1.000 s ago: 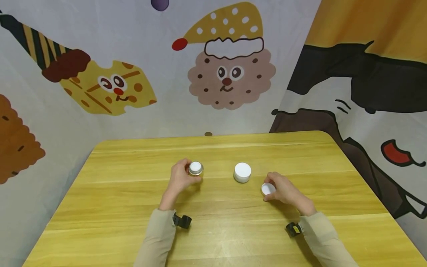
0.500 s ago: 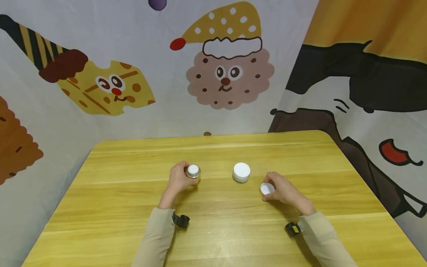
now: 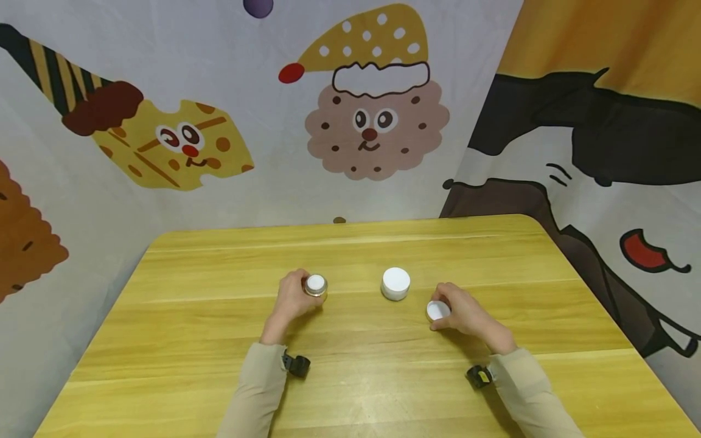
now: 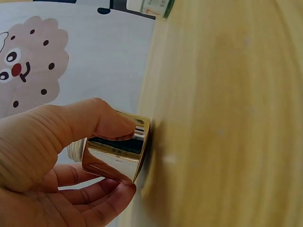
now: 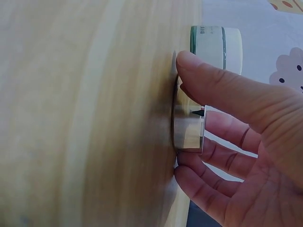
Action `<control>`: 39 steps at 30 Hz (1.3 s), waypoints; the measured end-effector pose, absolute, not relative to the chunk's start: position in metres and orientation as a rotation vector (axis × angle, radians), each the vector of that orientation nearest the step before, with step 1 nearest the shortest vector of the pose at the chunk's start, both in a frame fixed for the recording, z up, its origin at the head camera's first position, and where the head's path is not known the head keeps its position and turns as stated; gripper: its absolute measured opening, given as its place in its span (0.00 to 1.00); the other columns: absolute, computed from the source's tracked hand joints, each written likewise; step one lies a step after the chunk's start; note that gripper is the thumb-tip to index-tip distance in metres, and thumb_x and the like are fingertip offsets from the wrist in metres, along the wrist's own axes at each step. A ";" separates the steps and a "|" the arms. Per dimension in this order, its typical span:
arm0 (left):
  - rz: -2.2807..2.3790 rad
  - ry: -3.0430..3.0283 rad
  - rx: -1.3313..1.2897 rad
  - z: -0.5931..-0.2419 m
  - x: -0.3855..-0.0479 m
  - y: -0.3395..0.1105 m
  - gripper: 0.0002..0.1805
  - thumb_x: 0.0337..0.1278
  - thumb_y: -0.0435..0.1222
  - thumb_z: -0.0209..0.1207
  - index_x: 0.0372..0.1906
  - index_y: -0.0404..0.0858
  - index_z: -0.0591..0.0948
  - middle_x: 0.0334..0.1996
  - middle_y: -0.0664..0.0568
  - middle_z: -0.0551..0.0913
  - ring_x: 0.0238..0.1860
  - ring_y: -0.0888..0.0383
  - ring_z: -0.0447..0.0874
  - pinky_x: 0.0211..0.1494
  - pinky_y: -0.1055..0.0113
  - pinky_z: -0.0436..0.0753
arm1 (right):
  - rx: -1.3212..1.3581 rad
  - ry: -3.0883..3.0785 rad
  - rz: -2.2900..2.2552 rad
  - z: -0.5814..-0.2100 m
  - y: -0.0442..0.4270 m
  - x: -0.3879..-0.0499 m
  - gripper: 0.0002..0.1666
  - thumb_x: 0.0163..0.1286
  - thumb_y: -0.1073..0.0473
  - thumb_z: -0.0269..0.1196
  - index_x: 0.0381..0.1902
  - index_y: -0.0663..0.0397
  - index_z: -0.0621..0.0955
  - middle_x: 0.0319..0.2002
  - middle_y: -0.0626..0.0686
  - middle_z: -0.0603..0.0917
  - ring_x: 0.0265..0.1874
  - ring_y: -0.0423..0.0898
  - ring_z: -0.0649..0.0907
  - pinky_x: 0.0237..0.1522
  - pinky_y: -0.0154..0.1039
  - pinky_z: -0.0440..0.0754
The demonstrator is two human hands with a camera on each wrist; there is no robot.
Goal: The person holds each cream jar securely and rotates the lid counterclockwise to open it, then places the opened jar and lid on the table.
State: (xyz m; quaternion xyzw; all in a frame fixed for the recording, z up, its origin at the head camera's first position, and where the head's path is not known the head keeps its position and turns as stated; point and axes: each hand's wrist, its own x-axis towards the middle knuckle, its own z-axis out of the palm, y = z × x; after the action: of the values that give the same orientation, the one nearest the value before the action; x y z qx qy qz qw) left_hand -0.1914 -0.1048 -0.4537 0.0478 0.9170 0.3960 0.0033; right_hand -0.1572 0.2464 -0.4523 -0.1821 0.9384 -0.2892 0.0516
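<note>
My left hand (image 3: 291,298) grips a shiny gold cosmetic jar (image 4: 116,151) between thumb and fingers. Its threaded neck is bare, with a white top showing in the head view. The jar's base is at or just above the table; I cannot tell whether it touches. Farther right, my right hand (image 3: 465,310) pinches a gold jar lid (image 5: 188,125) by its sides, the white inside facing up. That lid sits at the tabletop. Between the hands stands a second, closed jar (image 3: 395,283) with a white lid and a pale, green-edged body, touched by neither hand.
A wood-grain table (image 3: 350,371) lies under everything, its far edge close to a cloth backdrop (image 3: 274,207) printed with cartoon figures. Small black cameras are strapped to both wrists.
My left hand has brought the gold jar down toward the table and slightly left. The right hand keeps its hold on the lid, almost unmoved. The closed jar stays put.
</note>
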 end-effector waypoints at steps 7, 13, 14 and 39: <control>1.241 2.859 0.157 -0.456 -0.191 -0.105 0.22 0.34 0.28 0.71 0.40 0.26 0.76 0.37 0.38 0.78 0.41 0.43 0.77 0.45 0.52 0.79 | -0.565 2.860 -0.875 -0.453 0.248 -0.157 0.26 0.40 0.59 0.78 0.32 0.56 0.74 0.32 0.50 0.75 0.32 0.46 0.75 0.36 0.44 0.75; 1.233 2.824 0.109 -0.458 -0.191 -0.106 0.25 0.34 0.28 0.72 0.42 0.26 0.74 0.39 0.37 0.78 0.42 0.43 0.77 0.47 0.51 0.79 | -0.561 2.862 -0.874 -0.455 0.248 -0.158 0.26 0.39 0.58 0.78 0.32 0.55 0.74 0.33 0.50 0.76 0.33 0.46 0.75 0.37 0.44 0.75; 1.235 2.815 0.098 -0.458 -0.191 -0.107 0.26 0.33 0.28 0.72 0.42 0.26 0.74 0.39 0.37 0.78 0.43 0.43 0.77 0.48 0.51 0.78 | -0.561 2.862 -0.874 -0.455 0.248 -0.158 0.26 0.39 0.57 0.78 0.32 0.55 0.74 0.33 0.50 0.76 0.33 0.46 0.76 0.37 0.44 0.75; 1.495 2.815 0.352 -0.431 -0.197 -0.065 0.31 0.44 0.33 0.69 0.56 0.25 0.72 0.52 0.36 0.74 0.52 0.42 0.70 0.53 0.50 0.74 | -0.566 2.862 -0.896 -0.456 0.249 -0.157 0.26 0.40 0.59 0.78 0.33 0.56 0.75 0.34 0.51 0.77 0.34 0.47 0.76 0.38 0.45 0.76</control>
State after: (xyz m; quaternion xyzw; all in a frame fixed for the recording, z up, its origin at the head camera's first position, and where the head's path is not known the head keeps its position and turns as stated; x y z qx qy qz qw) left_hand -0.1971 -0.0652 -0.4313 0.1097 0.8774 0.4660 -0.0326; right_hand -0.1574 0.2490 -0.4557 -0.1852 0.9368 -0.2934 0.0449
